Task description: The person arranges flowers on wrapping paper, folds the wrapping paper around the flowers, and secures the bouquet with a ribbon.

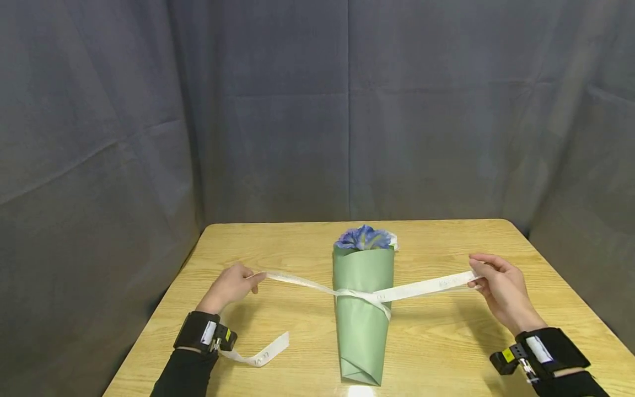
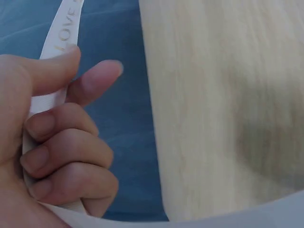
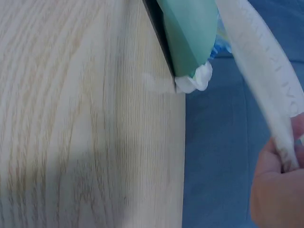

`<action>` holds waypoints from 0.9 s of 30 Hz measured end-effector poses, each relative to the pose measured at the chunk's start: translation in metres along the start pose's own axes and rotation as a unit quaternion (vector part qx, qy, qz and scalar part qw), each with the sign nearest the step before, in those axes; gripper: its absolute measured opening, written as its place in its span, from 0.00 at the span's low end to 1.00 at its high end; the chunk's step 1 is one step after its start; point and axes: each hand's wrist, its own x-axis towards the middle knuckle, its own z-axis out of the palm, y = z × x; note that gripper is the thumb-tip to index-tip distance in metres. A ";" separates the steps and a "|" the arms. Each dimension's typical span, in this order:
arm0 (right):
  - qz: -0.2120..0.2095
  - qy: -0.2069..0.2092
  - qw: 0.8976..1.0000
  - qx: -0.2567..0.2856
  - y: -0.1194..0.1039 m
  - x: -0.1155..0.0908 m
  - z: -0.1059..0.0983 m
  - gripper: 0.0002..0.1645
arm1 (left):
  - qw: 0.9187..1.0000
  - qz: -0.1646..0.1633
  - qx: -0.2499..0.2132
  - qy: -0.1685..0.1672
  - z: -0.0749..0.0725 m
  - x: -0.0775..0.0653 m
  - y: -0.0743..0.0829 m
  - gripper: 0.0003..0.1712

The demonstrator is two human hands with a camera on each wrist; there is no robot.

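Note:
A bouquet wrapped in green paper (image 1: 364, 336) lies on the table with blue flowers (image 1: 364, 238) at its far end. White lettered ribbon (image 1: 426, 286) crosses round its middle and stretches out to both sides. My left hand (image 1: 232, 288) grips one side of the ribbon; in the left wrist view the ribbon (image 2: 64, 28) runs under the thumb and through the curled fingers. On the other side my right hand (image 1: 503, 289) pinches the ribbon between thumb and fingers. The left tail (image 1: 265, 355) of the ribbon hangs down past the left wrist.
The wooden table (image 1: 278, 242) has rounded far corners. Grey curtains (image 1: 278, 138) stand behind it and on both sides. A white flower (image 3: 197, 80) shows at the paper's edge in the right wrist view.

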 end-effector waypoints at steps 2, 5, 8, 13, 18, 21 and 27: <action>0.008 0.026 0.999 0.033 -0.002 0.000 -0.008 0.08 | 1.000 -0.003 -0.009 -0.024 0.002 -0.001 -0.004 0.27; 0.022 0.029 0.996 0.076 -0.004 -0.001 -0.021 0.09 | 0.999 -0.003 -0.014 -0.047 0.006 -0.001 -0.011 0.27; 0.033 -0.007 0.998 0.053 -0.003 -0.002 -0.029 0.12 | 0.998 -0.001 -0.021 -0.051 0.007 -0.001 -0.016 0.26; 0.010 -0.105 0.944 -0.312 0.001 0.000 -0.023 0.20 | 0.998 -0.017 -0.026 -0.060 0.006 -0.002 -0.021 0.27; -0.044 -0.191 0.811 -0.551 0.009 0.002 -0.013 0.12 | 0.997 -0.050 -0.013 -0.065 0.006 0.001 -0.029 0.29; -0.063 -0.200 0.768 -0.606 0.016 0.003 -0.013 0.02 | 0.995 -0.080 -0.003 -0.067 0.011 0.001 -0.036 0.27; -0.050 -0.158 0.719 -0.675 0.022 0.002 -0.020 0.06 | 0.990 -0.129 0.002 -0.055 0.023 -0.002 -0.052 0.16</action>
